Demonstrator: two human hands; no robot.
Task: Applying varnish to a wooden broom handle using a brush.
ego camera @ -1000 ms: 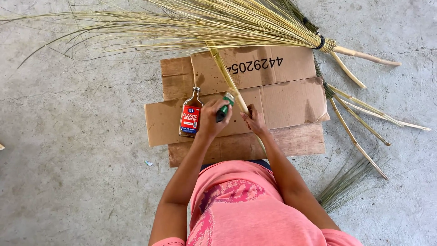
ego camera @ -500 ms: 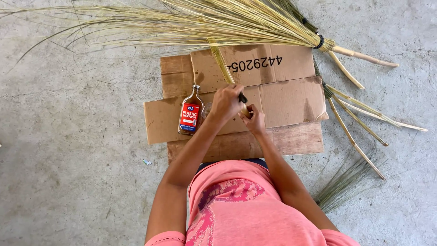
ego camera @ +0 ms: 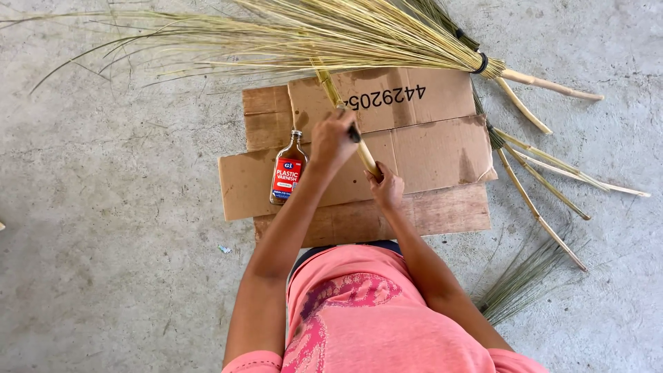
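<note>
Just left of the broom handle (ego camera: 349,121) a small varnish bottle (ego camera: 287,170) lies on the cardboard (ego camera: 428,148). The left hand (ego camera: 333,141), closed around a dark brush (ego camera: 353,132), seems to be coating the handle; next comes a steady stroke along it. The right hand (ego camera: 387,186) grips its near end. The handle runs diagonally, away toward the bristles (ego camera: 311,34).

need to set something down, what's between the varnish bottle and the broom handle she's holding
In the head view, only bare cardboard lies between the bottle and the broom handle; the left hand and forearm hang above that stretch.
</note>
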